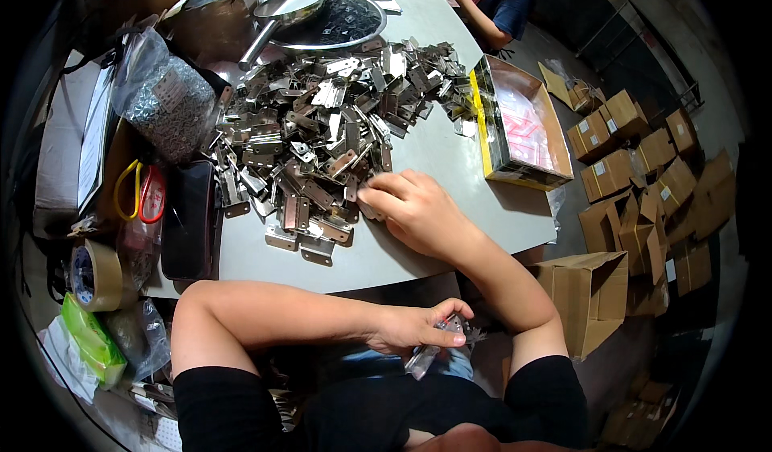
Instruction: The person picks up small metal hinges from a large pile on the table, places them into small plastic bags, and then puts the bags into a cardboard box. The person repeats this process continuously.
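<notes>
Now metal plates (pixel 338 122) are heaped on the table (pixel 442 150), seemingly for easy reach; nearer, a clear bag (pixel 420 362) is pinched by the left grip (pixel 410 329); at the heap's near edge the right grip (pixel 420 217) is half-curled, any hold hidden; rightward, packets (pixel 523 126) are boxed, likely against scattering.

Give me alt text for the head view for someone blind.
The right hand touches the edge of a pile of metal pieces on a gray table; the left hand holds a small clear bag. An open box sits at the right.
</notes>
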The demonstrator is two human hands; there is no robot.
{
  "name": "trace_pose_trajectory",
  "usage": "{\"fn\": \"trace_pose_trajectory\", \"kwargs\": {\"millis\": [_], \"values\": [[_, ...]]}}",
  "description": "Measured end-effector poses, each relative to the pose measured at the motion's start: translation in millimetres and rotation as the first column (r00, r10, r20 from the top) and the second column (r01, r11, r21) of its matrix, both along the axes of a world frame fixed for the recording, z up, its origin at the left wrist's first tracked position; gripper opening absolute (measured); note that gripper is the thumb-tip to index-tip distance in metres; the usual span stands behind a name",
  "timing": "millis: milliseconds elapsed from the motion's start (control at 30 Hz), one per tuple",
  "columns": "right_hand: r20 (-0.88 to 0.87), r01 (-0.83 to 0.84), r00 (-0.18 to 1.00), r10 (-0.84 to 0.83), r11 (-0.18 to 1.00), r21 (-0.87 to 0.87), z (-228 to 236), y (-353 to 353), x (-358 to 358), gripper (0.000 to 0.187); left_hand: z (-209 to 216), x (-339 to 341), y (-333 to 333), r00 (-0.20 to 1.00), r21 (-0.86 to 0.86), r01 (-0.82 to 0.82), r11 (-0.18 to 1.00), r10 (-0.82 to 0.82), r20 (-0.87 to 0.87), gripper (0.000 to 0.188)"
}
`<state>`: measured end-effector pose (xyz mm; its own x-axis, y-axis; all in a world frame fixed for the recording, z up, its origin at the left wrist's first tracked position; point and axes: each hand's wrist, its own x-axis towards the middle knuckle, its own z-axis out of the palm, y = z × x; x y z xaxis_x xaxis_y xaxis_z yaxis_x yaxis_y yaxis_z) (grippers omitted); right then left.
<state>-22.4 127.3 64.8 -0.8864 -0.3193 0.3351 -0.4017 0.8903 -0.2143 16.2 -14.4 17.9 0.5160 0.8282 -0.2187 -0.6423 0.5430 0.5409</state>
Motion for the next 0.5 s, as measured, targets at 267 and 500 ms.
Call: {"fn": "trace_pose_trajectory", "kwargs": {"millis": [267,500], "values": [[0.259,0.334,0.935,-0.243,0.850,-0.407,-12,42,73,0.024,-13,-5,6,0.970,-0.177,-0.241,0.954,0.243,-0.013,0.053],[0.573,0.594,0.804,-0.158,0.206,-0.778,-7,71,95,0.019,1,-5,4,0.960,-0.122,-0.128,0.984,0.092,-0.264,0.060]]}}
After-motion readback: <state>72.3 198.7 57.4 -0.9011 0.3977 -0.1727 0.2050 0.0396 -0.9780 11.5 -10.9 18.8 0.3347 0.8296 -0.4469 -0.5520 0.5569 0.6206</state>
